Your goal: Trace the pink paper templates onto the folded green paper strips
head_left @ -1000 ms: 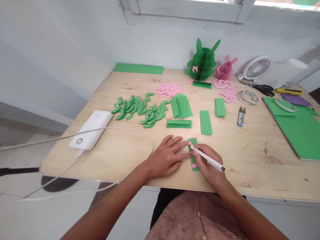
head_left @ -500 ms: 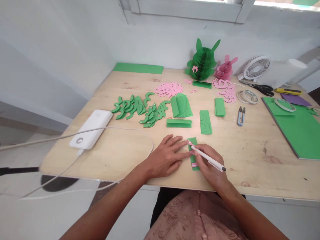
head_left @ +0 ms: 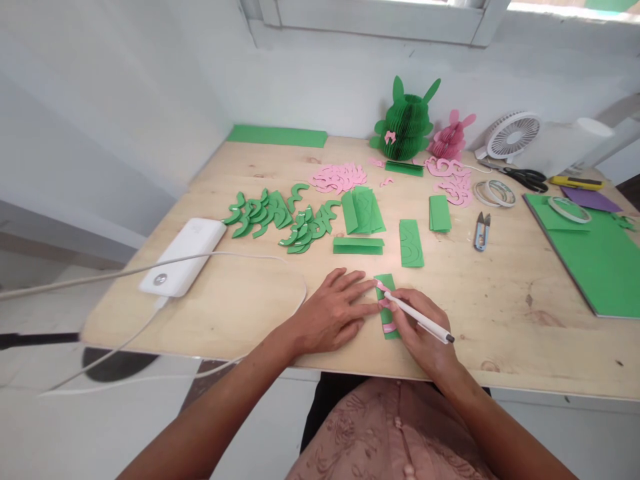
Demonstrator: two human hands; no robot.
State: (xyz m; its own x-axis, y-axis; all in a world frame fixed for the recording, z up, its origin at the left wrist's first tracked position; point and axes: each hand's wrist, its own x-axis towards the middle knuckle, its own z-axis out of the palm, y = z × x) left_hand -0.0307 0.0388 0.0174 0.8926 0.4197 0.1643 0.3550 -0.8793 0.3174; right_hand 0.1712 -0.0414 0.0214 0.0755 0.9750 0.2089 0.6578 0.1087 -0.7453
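Observation:
A white pen (head_left: pixel 423 319) is gripped in my right hand (head_left: pixel 425 333), its tip down at a pink curved paper cutout (head_left: pixel 383 285). That cutout lies on a narrow green paper strip (head_left: pixel 391 317) near the table's front edge. My left hand (head_left: pixel 334 312) rests flat with fingers spread, its fingertips on the cutout's left side. Above the strip lies a green paper piece (head_left: pixel 411 244) with curved outlines drawn on it. Part of the cutout and strip is hidden under my fingers.
Green cutouts (head_left: pixel 305 230) and pink cutouts (head_left: pixel 338 178) lie in piles on the table. Snips (head_left: pixel 482 232), tape rolls (head_left: pixel 500 193) and scissors (head_left: pixel 530 179) are to the right. A white power bank (head_left: pixel 184 259) with a cable sits left. Honeycomb paper figures (head_left: pixel 407 127) stand at the back.
The pen in my right hand has shifted very slightly along the pink cutout. My left hand stays in place, and the other things have not moved.

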